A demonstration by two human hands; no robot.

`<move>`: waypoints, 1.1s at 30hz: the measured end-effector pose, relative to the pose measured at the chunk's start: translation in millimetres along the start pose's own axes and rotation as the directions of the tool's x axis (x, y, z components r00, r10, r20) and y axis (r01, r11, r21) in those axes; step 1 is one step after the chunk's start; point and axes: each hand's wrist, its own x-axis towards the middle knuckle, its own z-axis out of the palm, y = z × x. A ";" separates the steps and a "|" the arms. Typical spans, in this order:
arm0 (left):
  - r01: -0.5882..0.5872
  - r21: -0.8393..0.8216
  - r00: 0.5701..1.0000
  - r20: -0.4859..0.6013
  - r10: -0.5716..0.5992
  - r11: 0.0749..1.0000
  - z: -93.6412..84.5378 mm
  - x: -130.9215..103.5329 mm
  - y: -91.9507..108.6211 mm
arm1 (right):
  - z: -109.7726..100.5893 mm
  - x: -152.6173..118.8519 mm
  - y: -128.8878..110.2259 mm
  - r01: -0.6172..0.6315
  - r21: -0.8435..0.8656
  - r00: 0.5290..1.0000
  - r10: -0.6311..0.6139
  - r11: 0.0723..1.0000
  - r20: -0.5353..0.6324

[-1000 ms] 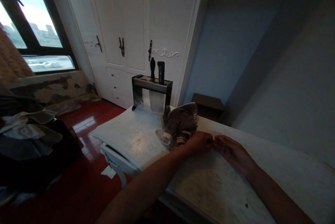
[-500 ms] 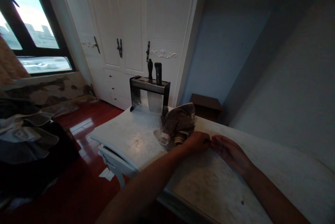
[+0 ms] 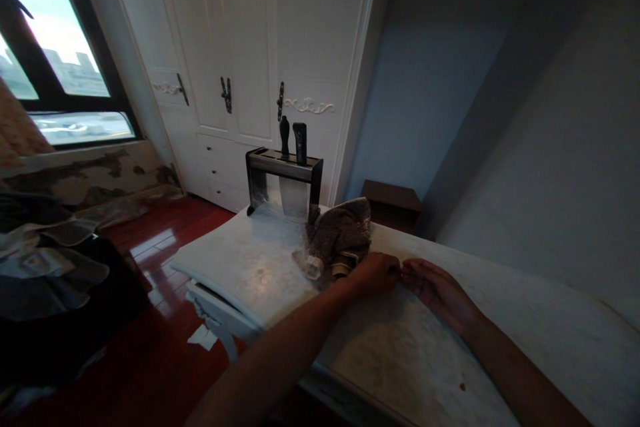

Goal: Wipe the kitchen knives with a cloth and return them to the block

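Close finger work above the pale surface [image 3: 225,250]

Behind it stands a white wardrobe [image 3: 320,34], its small drawers [image 3: 215,172] shut. On the surface, a dark-framed rack [image 3: 287,166] holds two black-handled tools, one handle [image 3: 285,136] slim, the other [image 3: 301,143] broader; a wide blade [image 3: 295,199] shows inside. Near the rack, a bunched brown cloth [image 3: 337,230] lies right beside your left hand [image 3: 373,274], with a tan, rounded piece [image 3: 342,268] at its near edge. Your left hand is curled, your right hand [image 3: 440,290] reaches to its fingertips; whether either grips anything, you cannot tell. Fine fingertip control seems called for, with the cloth so near
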 end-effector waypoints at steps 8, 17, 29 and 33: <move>-0.005 0.013 1.000 -0.010 0.005 1.000 4.0 0.9 -3.6 | 1.8 -1.4 -0.9 -0.007 0.007 1.000 0.007 1.000 -0.004; -0.059 -0.068 0.975 -0.216 0.043 0.996 -8.5 -9.7 8.5 | -0.1 0.0 -2.6 -0.033 0.001 0.999 0.033 0.999 0.030; 0.395 0.190 0.702 -0.694 -0.162 0.899 -29.5 -42.4 11.5 | 0.1 0.7 -0.3 -0.016 -0.006 0.998 0.016 1.000 0.068; 0.522 0.318 0.743 -0.625 -0.239 0.791 -22.5 -44.9 4.1 | 0.4 -0.8 0.6 0.008 -0.010 0.997 -0.008 1.000 0.079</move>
